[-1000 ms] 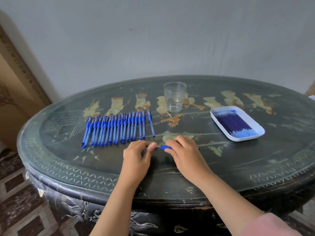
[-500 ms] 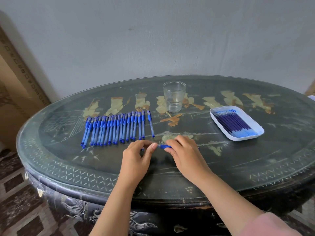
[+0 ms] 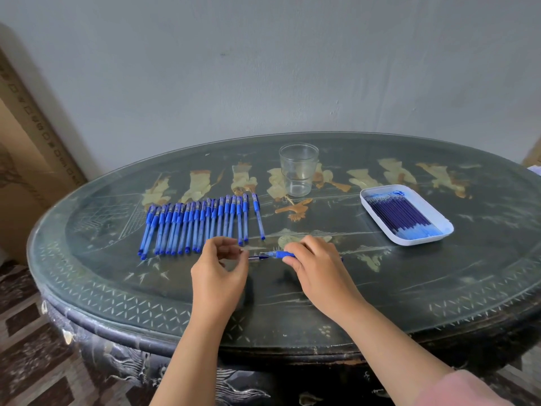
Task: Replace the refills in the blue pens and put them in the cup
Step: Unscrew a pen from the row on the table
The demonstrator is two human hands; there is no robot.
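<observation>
Holding one blue pen [image 3: 279,254] at the worktop [image 3: 380,288], we clasp its barrel in our right hand [image 3: 319,273] and pinch its tip end with our left hand [image 3: 218,273], both grips grasping.

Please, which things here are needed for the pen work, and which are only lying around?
Needed: pen being held, row of blue pens, refills in the white tray, empty glass cup.
Only lying around: cardboard box at left.

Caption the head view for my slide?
Left hand pinches a small piece at the tip of the blue pen held by the right hand; clear cup empty.
</observation>
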